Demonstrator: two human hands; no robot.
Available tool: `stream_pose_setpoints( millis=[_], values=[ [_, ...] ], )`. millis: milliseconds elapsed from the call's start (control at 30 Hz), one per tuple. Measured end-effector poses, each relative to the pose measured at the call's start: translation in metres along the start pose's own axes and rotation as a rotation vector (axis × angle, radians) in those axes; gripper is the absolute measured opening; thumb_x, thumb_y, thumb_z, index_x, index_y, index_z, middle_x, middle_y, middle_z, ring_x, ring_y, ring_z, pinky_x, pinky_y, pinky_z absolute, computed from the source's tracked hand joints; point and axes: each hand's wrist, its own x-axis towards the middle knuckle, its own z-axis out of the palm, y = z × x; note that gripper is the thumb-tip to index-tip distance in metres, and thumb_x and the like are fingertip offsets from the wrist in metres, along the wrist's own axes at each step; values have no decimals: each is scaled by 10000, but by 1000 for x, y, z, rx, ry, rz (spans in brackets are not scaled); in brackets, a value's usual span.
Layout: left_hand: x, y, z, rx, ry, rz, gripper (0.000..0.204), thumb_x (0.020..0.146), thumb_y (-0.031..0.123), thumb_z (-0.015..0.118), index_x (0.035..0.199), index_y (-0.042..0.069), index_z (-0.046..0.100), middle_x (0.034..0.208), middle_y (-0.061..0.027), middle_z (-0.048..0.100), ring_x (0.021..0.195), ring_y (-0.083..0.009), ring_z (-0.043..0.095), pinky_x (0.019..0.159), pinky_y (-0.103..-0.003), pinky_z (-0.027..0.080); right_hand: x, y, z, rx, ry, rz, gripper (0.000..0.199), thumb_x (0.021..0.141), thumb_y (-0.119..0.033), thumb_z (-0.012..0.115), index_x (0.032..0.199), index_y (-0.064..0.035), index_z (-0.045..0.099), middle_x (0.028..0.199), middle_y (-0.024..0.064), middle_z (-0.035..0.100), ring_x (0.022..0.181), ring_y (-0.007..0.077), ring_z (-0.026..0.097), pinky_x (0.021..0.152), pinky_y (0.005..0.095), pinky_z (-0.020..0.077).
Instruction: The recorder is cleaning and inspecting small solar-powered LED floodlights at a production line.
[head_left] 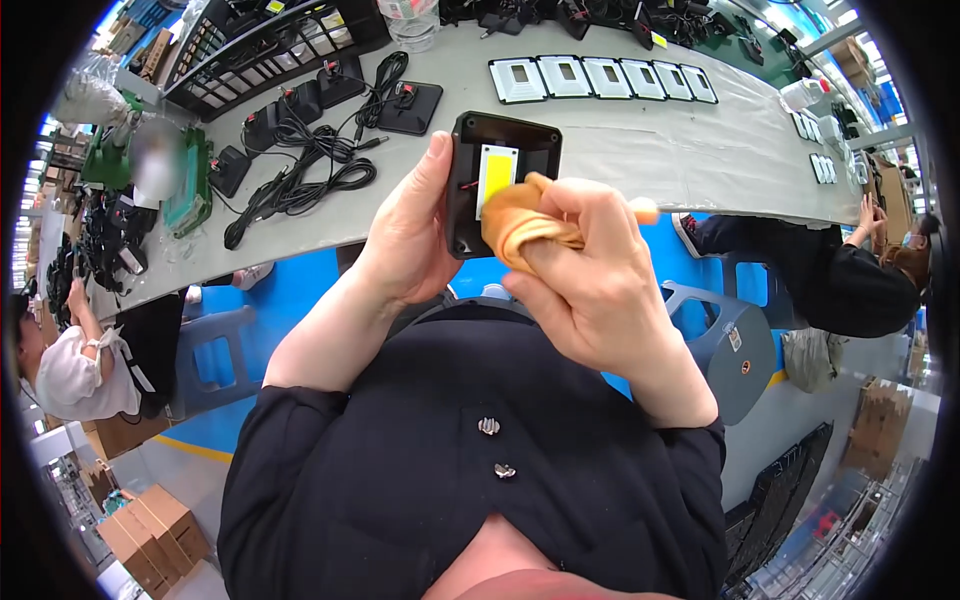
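Holding a black lamp case (532,155), the left fingers (436,152) close around its side; the right fingers (592,207) squeeze an orange cloth (508,225). Black cords (288,192) lie past the left fingers.

Could read no words, brands or numbers. Spotted a white label (735,340) and a small round orange sticker (746,368) on the grey-blue stool (733,398), past the table's (690,150) near edge; both illegible.
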Motion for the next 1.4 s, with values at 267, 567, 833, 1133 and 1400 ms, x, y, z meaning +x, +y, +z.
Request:
stream_pose_setpoints(
  millis=[267,567,833,1133,1400],
  values=[
    [2,4,2,-55,7,7,514,976,445,313,1218,26,486,1154,-120,579,1051,-200,576,907,-347,473,12,5,0,-105,-4,-33,183,704,-153,696,815,-13,655,1054,150,476,896,277,502,724,337,436],
    [1,6,6,-32,108,-66,530,962,484,320,1209,48,495,1116,-105,604,998,-198,613,843,-331,522,9,13,-6,-81,-3,-48,252,703,-199,717,856,-10,649,1053,135,462,903,273,505,739,331,439],
    [3,9,10,77,109,-278,636,949,551,238,1242,27,449,1106,-151,599,935,-250,639,722,-356,558,3,22,1,54,155,0,279,594,-40,786,841,9,667,931,106,504,700,190,544,580,252,444],
    [-2,48,8,2075,-29,715,730,620,28,719,1294,126,456,1238,-102,519,1123,-268,513,901,-371,453,26,76,-10,1111,-75,814,235,824,-191,660,945,7,627,813,15,595,697,48,532,597,180,420],
    [27,30,12,2277,-416,847,571,639,33,612,1204,79,539,1221,-100,523,1090,-282,537,852,-365,502,17,87,-1,1500,-154,876,227,823,-168,657,955,16,635,841,49,646,715,66,601,620,184,468]
  ],
)
